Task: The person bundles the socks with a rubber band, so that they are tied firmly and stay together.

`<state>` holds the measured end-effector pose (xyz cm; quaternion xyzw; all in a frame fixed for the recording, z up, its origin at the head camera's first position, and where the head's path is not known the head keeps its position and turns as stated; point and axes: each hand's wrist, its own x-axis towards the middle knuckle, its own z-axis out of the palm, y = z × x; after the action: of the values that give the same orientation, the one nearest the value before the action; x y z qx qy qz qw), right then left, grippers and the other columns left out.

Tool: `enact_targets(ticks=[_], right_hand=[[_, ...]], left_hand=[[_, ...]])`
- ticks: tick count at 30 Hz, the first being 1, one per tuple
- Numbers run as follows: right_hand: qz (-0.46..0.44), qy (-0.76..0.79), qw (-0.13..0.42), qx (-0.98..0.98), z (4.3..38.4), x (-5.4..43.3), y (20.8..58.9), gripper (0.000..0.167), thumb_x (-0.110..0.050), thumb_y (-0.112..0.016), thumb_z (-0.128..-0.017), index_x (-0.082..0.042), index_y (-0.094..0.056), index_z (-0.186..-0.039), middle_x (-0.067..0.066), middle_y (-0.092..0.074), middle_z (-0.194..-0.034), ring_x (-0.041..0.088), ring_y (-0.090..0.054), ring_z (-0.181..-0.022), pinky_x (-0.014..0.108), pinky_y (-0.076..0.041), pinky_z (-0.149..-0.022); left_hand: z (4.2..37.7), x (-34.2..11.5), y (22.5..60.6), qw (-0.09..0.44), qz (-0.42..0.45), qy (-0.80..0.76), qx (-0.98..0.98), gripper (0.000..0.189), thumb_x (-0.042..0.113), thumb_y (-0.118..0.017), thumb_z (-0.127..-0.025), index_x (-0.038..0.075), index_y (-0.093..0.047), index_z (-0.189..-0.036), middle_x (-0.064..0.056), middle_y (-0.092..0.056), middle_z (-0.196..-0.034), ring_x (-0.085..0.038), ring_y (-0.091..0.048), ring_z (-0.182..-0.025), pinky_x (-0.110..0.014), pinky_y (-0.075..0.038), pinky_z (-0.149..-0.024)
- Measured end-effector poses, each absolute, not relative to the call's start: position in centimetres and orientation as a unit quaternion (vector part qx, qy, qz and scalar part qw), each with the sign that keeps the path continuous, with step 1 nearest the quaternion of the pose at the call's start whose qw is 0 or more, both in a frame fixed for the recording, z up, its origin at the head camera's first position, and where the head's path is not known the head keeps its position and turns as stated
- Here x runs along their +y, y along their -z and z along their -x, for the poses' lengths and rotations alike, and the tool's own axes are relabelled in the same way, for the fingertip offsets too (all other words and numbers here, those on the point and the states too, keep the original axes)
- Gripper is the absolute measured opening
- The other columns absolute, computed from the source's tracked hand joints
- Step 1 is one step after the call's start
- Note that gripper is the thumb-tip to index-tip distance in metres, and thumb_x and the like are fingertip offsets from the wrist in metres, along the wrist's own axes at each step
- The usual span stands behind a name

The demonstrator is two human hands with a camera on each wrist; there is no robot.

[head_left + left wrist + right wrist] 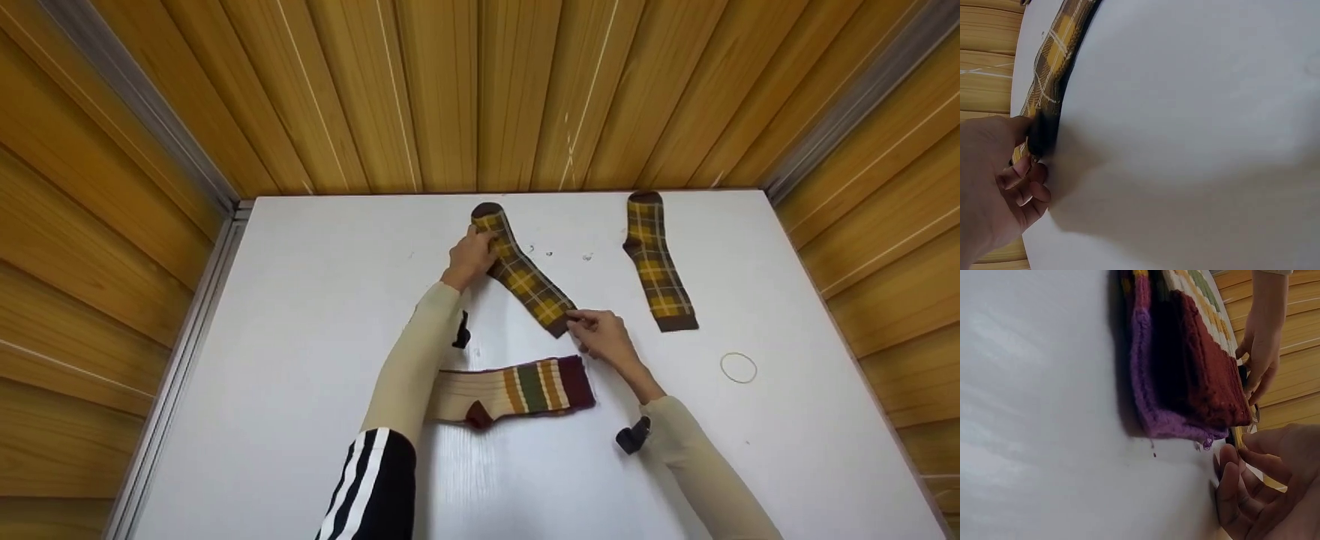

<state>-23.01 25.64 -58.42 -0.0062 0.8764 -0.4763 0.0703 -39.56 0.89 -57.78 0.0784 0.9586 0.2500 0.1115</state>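
A brown and yellow plaid sock (521,279) lies slanted on the white table, toe at the back. The left hand (471,256) pinches its foot part between thumb and fingers; in the left wrist view a dark patch of the sock (1043,134) shows at the fingertips. At the brown cuff, the right hand (606,337) pinches the edge with thumb and index finger. Nearer the person lies a beige striped sock (487,390) with a maroon cuff, its toe end hidden by the left arm. Beneath that cuff, the right wrist view shows a purple knitted edge (1145,394).
To the right lies a second plaid sock (654,266), toe toward the back wall. A thin rubber band (756,369) rests near the right edge of the table (300,315). Wood-patterned panels (450,97) enclose the back and sides. Small marks dot the surface between the plaid socks.
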Motion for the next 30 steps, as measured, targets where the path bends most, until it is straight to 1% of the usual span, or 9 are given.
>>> enact_targets(ticks=[5, 7, 9, 13, 17, 20, 23, 27, 30], right_hand=[[-0.008, 0.46, 0.063, 0.885, 23.3, 25.3, 58.4, 0.029, -0.016, -0.068, -0.098, 0.001, -0.073, -0.122, 0.017, -0.073, -0.075, 0.013, -0.059, -0.047, 0.02, -0.042, -0.044], [-0.008, 0.447, 0.061, 0.892, 23.4, 25.1, 58.3, 0.028, -0.018, -0.069, -0.098, 0.0, -0.074, -0.119, 0.014, -0.072, -0.073, 0.011, -0.058, -0.047, 0.021, -0.042, -0.044], [-0.012, 0.43, 0.06, 0.901, 23.6, 25.0, 58.3, 0.026, -0.02, -0.071, -0.097, -0.002, -0.075, -0.115, 0.011, -0.07, -0.069, 0.01, -0.057, -0.046, 0.022, -0.041, -0.045], [-0.02, 0.396, 0.058, 0.916, 23.9, 24.8, 58.2, 0.024, -0.024, -0.074, -0.095, -0.005, -0.073, -0.109, 0.002, -0.063, -0.062, 0.007, -0.053, -0.043, 0.025, -0.038, -0.045], [-0.022, 0.379, 0.057, 0.923, 23.9, 24.9, 58.1, 0.024, -0.023, -0.076, -0.094, -0.005, -0.071, -0.108, 0.001, -0.063, -0.065, 0.006, -0.052, -0.045, 0.026, -0.038, -0.047], [-0.023, 0.381, 0.062, 0.922, 23.9, 25.0, 58.1, 0.026, -0.022, -0.076, -0.093, -0.003, -0.07, -0.111, 0.006, -0.066, -0.07, 0.006, -0.053, -0.047, 0.025, -0.041, -0.048], [-0.019, 0.386, 0.065, 0.92, 24.0, 25.0, 58.0, 0.032, -0.021, -0.076, -0.094, -0.002, -0.066, -0.118, 0.009, -0.068, -0.074, 0.006, -0.054, -0.049, 0.025, -0.042, -0.049], [-0.013, 0.389, 0.072, 0.918, 24.2, 25.0, 57.9, 0.043, -0.02, -0.075, -0.094, -0.001, -0.061, -0.131, 0.011, -0.069, -0.077, 0.006, -0.054, -0.049, 0.024, -0.043, -0.049], [-0.012, 0.387, 0.082, 0.918, 24.4, 25.0, 58.0, 0.047, -0.02, -0.074, -0.095, -0.001, -0.06, -0.136, 0.01, -0.069, -0.077, 0.006, -0.054, -0.049, 0.024, -0.042, -0.048]], left_hand=[[38.5, -1.5, 57.2, 0.116, -0.086, -0.225, 0.963, 0.047, 0.029, -0.063, -0.103, 0.011, -0.056, -0.145, -0.015, -0.055, -0.146, -0.03, -0.062, -0.124, -0.05, -0.05, -0.104], [38.0, -2.6, 57.0, 0.117, -0.091, -0.225, 0.963, 0.047, 0.03, -0.066, -0.1, 0.01, -0.059, -0.142, -0.014, -0.061, -0.139, -0.03, -0.062, -0.12, -0.051, -0.05, -0.102], [37.3, -3.9, 56.9, 0.12, -0.099, -0.219, 0.963, 0.046, 0.03, -0.069, -0.098, 0.01, -0.061, -0.139, -0.013, -0.066, -0.131, -0.029, -0.063, -0.111, -0.051, -0.052, -0.098], [35.7, -6.0, 56.7, 0.129, -0.125, -0.207, 0.962, 0.038, 0.029, -0.073, -0.095, 0.013, -0.068, -0.129, -0.011, -0.071, -0.119, -0.029, -0.066, -0.102, -0.051, -0.054, -0.092], [34.4, -7.3, 56.5, 0.137, -0.159, -0.193, 0.958, 0.027, 0.028, -0.076, -0.093, 0.011, -0.073, -0.114, -0.01, -0.073, -0.116, -0.027, -0.067, -0.101, -0.048, -0.056, -0.09], [33.6, -8.0, 56.4, 0.154, -0.189, -0.198, 0.95, 0.022, 0.028, -0.076, -0.094, 0.008, -0.075, -0.103, -0.01, -0.074, -0.11, -0.024, -0.064, -0.094, -0.044, -0.055, -0.086], [33.0, -9.0, 56.0, 0.165, -0.21, -0.209, 0.941, 0.019, 0.026, -0.075, -0.094, 0.007, -0.076, -0.099, -0.011, -0.074, -0.11, -0.025, -0.064, -0.096, -0.044, -0.054, -0.086], [32.6, -10.6, 55.8, 0.135, -0.192, -0.215, 0.948, 0.02, 0.025, -0.075, -0.094, 0.008, -0.076, -0.106, -0.012, -0.073, -0.117, -0.031, -0.066, -0.107, -0.049, -0.055, -0.09], [32.6, -12.0, 56.2, 0.101, -0.136, -0.254, 0.952, 0.025, 0.02, -0.074, -0.095, 0.006, -0.073, -0.115, -0.016, -0.073, -0.114, -0.034, -0.067, -0.106, -0.05, -0.055, -0.089]])
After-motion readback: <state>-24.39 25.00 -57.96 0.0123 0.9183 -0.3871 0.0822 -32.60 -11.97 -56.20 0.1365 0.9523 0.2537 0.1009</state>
